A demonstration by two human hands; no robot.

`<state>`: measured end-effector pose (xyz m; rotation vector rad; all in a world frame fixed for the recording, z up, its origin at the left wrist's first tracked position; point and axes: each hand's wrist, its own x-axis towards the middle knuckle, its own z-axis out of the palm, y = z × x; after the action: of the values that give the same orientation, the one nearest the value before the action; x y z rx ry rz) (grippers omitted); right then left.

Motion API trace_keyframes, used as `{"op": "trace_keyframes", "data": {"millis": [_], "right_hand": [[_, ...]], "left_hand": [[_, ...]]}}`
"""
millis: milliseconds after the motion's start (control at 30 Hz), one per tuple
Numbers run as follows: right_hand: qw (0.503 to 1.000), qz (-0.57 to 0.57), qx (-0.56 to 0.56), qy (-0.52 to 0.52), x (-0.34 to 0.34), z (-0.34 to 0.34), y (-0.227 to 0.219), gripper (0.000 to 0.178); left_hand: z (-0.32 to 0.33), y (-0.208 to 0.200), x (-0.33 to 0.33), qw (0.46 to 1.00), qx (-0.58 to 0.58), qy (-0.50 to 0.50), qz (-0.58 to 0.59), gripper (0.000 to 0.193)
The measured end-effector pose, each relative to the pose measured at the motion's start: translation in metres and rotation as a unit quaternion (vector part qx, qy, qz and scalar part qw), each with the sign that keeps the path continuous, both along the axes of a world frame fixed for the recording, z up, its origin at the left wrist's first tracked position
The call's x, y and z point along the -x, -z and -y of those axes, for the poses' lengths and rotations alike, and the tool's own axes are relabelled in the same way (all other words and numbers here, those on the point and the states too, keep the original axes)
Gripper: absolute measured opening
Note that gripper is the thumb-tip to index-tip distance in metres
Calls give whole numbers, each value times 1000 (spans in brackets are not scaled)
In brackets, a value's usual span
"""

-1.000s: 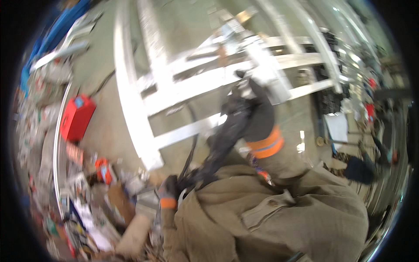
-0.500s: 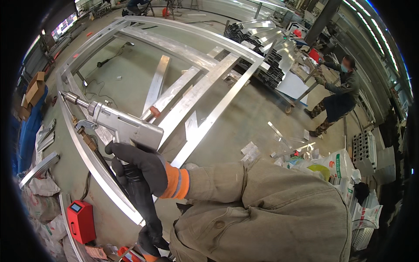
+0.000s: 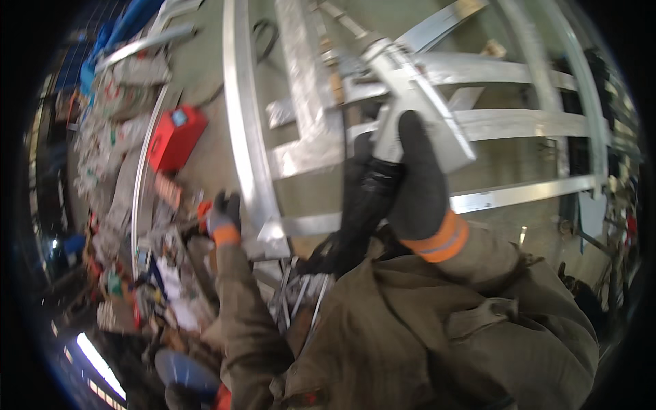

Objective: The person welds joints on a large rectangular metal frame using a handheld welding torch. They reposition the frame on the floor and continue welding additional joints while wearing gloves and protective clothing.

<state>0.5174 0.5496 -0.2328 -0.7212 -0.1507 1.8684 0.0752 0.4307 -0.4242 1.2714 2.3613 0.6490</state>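
My right hand (image 3: 417,178), in a black glove with an orange cuff, is wrapped round the black grip of a silver pistol-shaped drill (image 3: 427,102). The drill's front end points up and away to the left, above an aluminium frame (image 3: 242,116). My left hand (image 3: 225,215), gloved the same way, is stretched out low on the left beside the frame's near corner. Its fingers look extended and slightly apart, though blurred. Close by its fingers is a small orange-red thing (image 3: 205,208) whose kind I cannot make out.
A red box-shaped device (image 3: 178,137) with a small screen stands on the floor to the left. Behind it lie several pale sacks (image 3: 140,72). Mixed clutter (image 3: 174,273) spreads at the lower left. Metal bars cross the frame ahead and to the right.
My view has swung left and down, bringing the near clutter into sight. My left arm now reaches forward with its hand in plain view. The drill stays in my right hand.
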Motion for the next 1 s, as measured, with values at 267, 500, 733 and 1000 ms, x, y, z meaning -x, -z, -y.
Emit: {"op": "trace_keyframes", "data": {"millis": [267, 500, 733, 1000], "right_hand": [[984, 114, -5, -133, -15, -18, 44, 22], [890, 266, 43, -367, -15, -28, 64, 27], [872, 294, -86, -383, -7, -25, 108, 21], [859, 358, -238, -276, 24, -13, 155, 15]], "left_hand": [[-145, 9, -18, 964, 207, 3, -168, 107], [-209, 49, 1, 927, 297, 8, -230, 107], [-231, 56, 22, 910, 395, 32, -126, 77], [-230, 53, 25, 916, 396, 23, -65, 66]]}}
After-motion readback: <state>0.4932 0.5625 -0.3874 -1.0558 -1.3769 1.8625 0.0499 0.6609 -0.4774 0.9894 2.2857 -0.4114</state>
